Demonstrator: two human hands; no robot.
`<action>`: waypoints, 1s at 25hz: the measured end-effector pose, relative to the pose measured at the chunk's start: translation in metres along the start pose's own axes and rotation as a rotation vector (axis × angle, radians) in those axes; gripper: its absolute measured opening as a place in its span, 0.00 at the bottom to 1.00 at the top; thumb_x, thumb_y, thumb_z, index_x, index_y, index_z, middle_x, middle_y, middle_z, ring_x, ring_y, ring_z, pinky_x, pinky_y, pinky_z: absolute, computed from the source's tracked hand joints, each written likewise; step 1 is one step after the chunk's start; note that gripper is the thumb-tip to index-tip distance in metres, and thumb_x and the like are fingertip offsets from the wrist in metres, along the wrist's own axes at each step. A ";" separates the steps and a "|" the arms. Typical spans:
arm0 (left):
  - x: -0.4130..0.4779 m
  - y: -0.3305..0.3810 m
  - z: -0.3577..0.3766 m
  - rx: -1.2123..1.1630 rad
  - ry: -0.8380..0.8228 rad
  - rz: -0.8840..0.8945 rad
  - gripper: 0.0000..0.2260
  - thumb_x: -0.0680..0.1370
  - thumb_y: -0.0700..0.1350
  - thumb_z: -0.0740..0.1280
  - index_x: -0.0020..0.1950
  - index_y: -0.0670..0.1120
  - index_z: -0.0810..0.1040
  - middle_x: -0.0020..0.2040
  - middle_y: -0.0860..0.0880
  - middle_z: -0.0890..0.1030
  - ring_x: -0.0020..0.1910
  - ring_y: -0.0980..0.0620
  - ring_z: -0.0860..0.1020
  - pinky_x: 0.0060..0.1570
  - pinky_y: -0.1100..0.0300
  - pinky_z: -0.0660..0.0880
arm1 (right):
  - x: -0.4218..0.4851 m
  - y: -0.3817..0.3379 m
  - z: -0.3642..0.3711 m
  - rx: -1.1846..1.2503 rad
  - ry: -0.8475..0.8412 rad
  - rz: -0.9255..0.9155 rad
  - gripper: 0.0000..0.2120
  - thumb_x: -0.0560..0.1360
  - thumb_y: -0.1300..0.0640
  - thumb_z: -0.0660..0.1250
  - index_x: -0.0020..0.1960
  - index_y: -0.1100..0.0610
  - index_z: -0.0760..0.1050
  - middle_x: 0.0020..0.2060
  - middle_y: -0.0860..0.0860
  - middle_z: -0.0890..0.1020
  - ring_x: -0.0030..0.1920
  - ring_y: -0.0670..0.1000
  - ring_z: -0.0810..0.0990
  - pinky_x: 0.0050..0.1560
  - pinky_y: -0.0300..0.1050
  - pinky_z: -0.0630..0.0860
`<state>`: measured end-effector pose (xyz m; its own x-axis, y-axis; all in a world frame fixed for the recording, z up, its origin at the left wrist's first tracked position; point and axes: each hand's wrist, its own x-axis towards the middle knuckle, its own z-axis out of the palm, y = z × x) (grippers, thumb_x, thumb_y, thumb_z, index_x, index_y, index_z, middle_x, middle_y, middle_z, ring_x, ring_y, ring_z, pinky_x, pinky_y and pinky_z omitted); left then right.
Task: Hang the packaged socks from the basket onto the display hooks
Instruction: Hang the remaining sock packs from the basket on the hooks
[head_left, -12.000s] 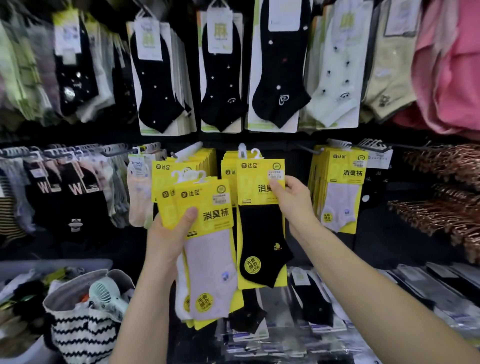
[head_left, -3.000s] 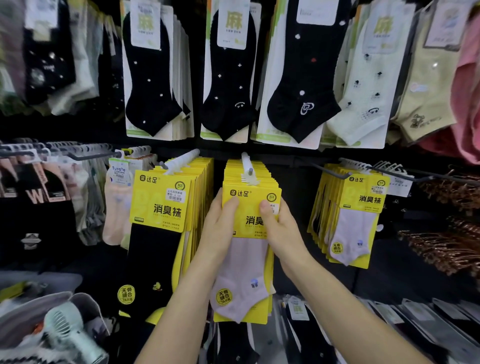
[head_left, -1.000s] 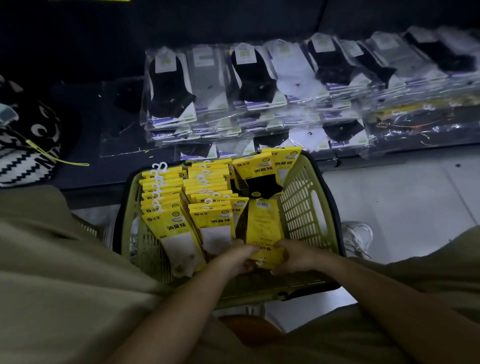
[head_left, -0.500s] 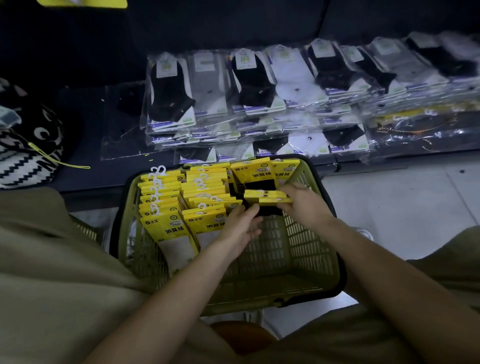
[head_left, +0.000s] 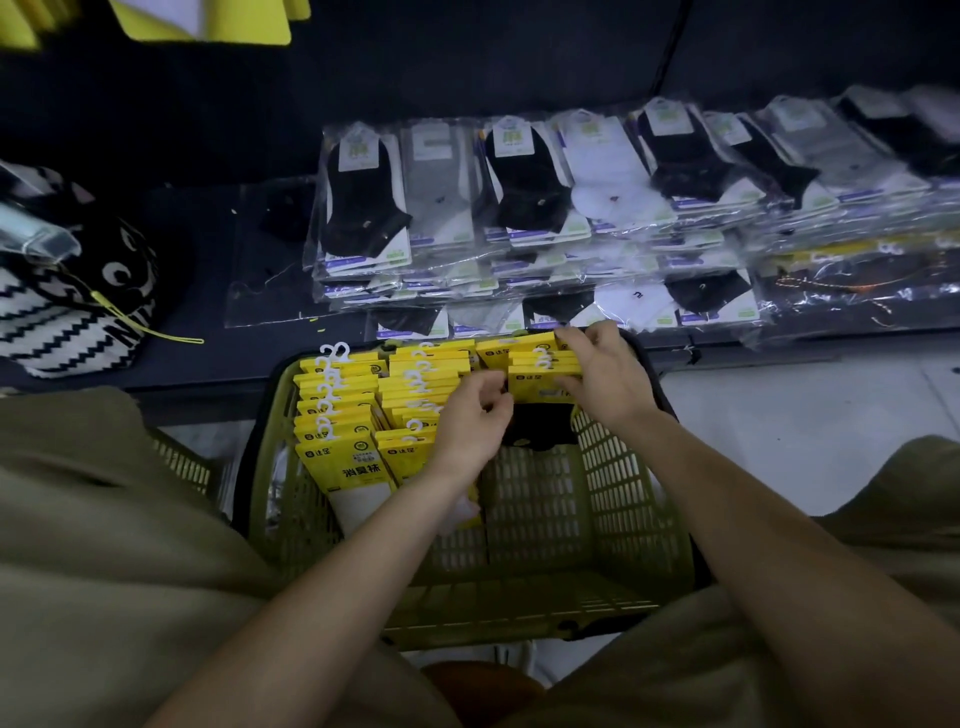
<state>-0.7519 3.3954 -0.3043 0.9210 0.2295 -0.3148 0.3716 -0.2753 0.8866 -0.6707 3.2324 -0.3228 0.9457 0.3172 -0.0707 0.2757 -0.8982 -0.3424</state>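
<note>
My right hand (head_left: 608, 379) grasps the far-right stack of yellow-carded sock packs (head_left: 543, 366), with fingers over the top edges and thumb on the front card. My left hand (head_left: 467, 426) sits just beside that stack's left edge, fingers curled; I cannot tell whether it grips. The green basket (head_left: 623, 493) holds 3 rows of packs, which overlap too much to count. Its near right portion is bare mesh. Its far rim sits at the dark ledge (head_left: 208, 234) carrying clear-bagged socks (head_left: 519, 197).
</note>
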 end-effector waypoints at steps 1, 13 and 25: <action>0.009 0.002 -0.002 0.196 0.087 0.107 0.17 0.78 0.43 0.65 0.67 0.43 0.71 0.64 0.45 0.75 0.64 0.48 0.72 0.64 0.57 0.69 | 0.000 0.000 0.001 0.016 0.008 0.006 0.26 0.71 0.55 0.72 0.66 0.51 0.68 0.57 0.57 0.68 0.57 0.59 0.71 0.47 0.50 0.74; 0.048 0.003 0.029 0.970 -0.020 0.417 0.30 0.75 0.52 0.66 0.74 0.49 0.58 0.68 0.47 0.68 0.68 0.45 0.64 0.71 0.50 0.49 | -0.005 0.017 0.002 0.056 0.044 0.109 0.32 0.65 0.48 0.76 0.66 0.53 0.69 0.59 0.57 0.70 0.59 0.59 0.70 0.55 0.54 0.72; 0.049 0.009 0.007 0.548 -0.047 0.306 0.17 0.80 0.45 0.58 0.69 0.46 0.67 0.62 0.44 0.77 0.60 0.44 0.75 0.61 0.50 0.69 | -0.014 0.021 0.003 -0.027 0.090 -0.017 0.19 0.69 0.56 0.74 0.58 0.55 0.76 0.58 0.60 0.70 0.57 0.61 0.73 0.42 0.54 0.77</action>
<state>-0.7025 3.3978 -0.3145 0.9946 0.0267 -0.0999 0.0848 -0.7633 0.6405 -0.6789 3.2095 -0.3320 0.9520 0.3053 0.0202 0.2957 -0.9010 -0.3174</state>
